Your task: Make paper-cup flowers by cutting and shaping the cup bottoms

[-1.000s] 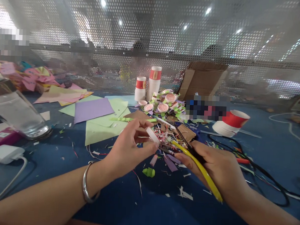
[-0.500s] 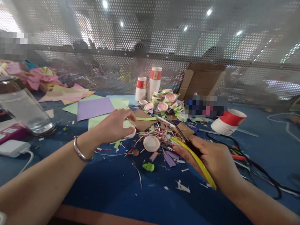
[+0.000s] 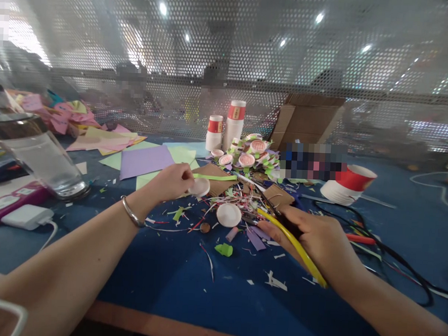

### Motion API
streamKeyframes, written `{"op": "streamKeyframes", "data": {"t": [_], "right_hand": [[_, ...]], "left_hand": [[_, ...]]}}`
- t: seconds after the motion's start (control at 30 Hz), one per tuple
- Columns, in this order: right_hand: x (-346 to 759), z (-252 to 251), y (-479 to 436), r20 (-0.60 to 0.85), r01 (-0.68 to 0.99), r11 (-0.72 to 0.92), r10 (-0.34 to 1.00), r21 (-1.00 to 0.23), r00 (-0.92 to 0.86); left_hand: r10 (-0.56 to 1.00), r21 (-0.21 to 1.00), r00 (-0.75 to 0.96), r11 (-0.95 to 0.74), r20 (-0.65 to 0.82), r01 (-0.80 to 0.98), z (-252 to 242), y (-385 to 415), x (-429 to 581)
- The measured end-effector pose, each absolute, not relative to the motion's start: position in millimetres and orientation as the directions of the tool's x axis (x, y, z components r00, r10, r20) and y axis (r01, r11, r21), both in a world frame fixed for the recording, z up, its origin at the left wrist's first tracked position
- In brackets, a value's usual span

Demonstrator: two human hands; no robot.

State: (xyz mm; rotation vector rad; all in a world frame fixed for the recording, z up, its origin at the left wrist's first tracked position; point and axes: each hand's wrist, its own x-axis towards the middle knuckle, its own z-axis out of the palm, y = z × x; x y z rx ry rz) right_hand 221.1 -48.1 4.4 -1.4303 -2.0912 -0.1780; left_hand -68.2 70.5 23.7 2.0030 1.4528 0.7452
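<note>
Head view is showing the right hand (image 3: 322, 241) gripping the yellow-handled scissors (image 3: 298, 248) low over the blue table (image 3: 166, 294), and farther out the left hand (image 3: 171, 181) pinching a white disc (image 3: 201, 187) at the edge of the scrap pile (image 3: 245, 201), where holding it by the rim, level and firm, is likely working best.

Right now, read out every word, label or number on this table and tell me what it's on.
No text here can be read.
Red band of the tall cup stack: yellow label, marks too small.
Red band of the short cup stack: same, too small.
White labels on the pink box: blurred.
The white disc in the left hand: blank.
The yellow-handled scissors in the right hand: no marking visible.
</note>
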Motion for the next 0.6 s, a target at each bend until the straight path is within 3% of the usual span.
{"op": "streamKeyframes", "data": {"t": [0.13,0.27,0.47,0.6], "right_hand": [[223,6,-47,0.53,0.874,0.421,0.812,-0.242,-0.244],[223,7,-47,0.478,0.862,0.38,0.857,-0.335,-0.192],[213,8,-51,0.444,0.764,0.384,0.885,-0.519,-0.142],[206,9,-54,0.461,0.722,0.436,0.869,-0.537,-0.181]], "left_hand": [[0.969,0.877,0.248,-0.122,0.003,0.466,32,59,-53],[0.946,0.953,0.312,-0.008,-0.092,0.304,33,45,-41],[0.847,0.968,0.472,0.188,-0.246,0.166,30,28,-27],[0.795,0.961,0.541,0.238,-0.276,0.142,27,19,-19]]}}
